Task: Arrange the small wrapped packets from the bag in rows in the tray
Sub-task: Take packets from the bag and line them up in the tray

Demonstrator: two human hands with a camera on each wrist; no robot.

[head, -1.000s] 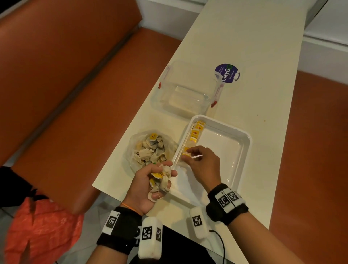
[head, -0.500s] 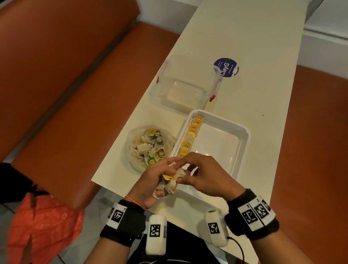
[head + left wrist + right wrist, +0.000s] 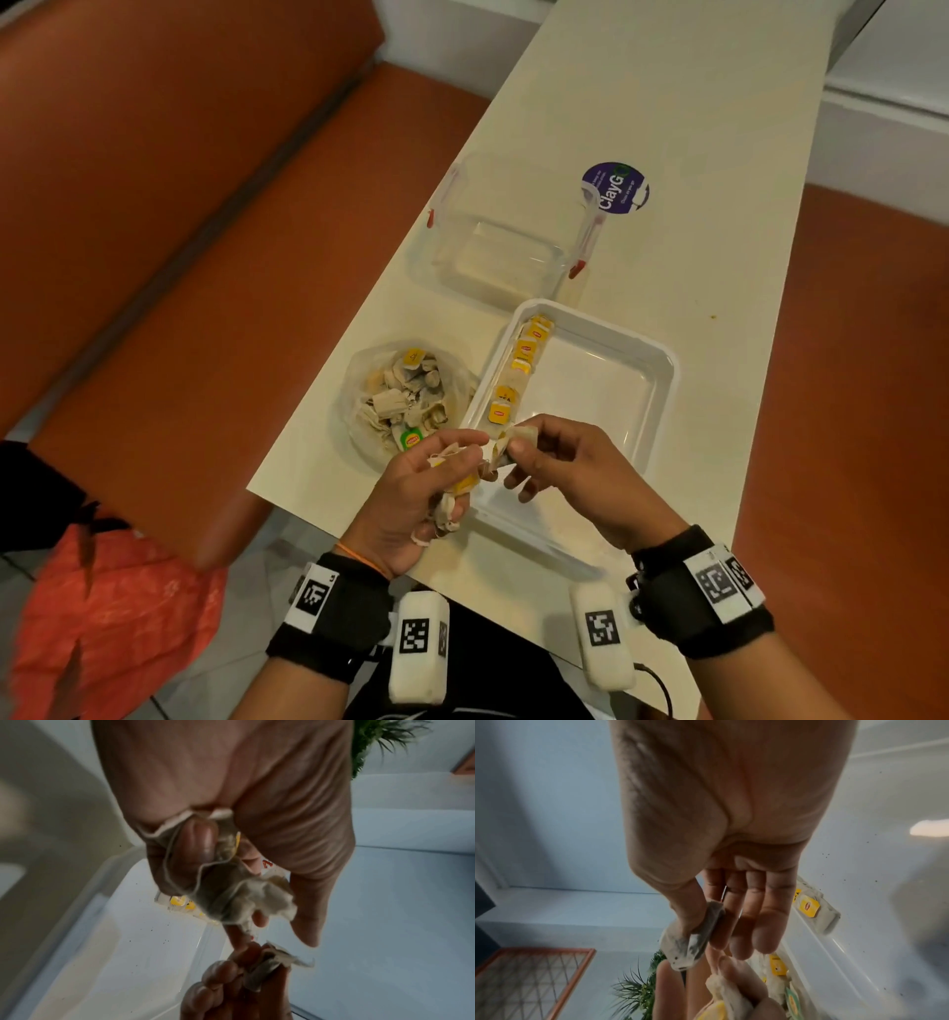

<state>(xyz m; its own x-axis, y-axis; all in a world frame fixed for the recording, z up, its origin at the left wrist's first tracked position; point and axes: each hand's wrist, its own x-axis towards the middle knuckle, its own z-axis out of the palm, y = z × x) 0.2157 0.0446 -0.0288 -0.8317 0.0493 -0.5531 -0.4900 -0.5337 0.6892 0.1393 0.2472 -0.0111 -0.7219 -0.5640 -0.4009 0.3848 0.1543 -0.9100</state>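
My left hand [image 3: 441, 473] grips a bunch of small wrapped packets [image 3: 241, 892], beige with yellow tags, just over the near left corner of the white tray [image 3: 662, 380]. My right hand [image 3: 534, 452] pinches one beige packet [image 3: 521, 439] between thumb and forefinger, right beside the bunch; the same packet [image 3: 693, 935] shows under the thumb in the right wrist view. A row of packets [image 3: 518, 367] with yellow tags lies along the tray's left wall. The clear bag [image 3: 405, 395] left of the tray holds several more packets.
An empty clear plastic container [image 3: 493, 257] stands beyond the tray, with a purple round sticker [image 3: 615, 186] on the table to its right. The cream table [image 3: 667, 128] ends at my body. An orange bench [image 3: 179, 257] runs along the left; an orange bag [image 3: 113, 616] lies below.
My right hand left the row in the tray, came back to the left hand's bunch and took hold of one packet. The left hand kept its bunch in about the same place.
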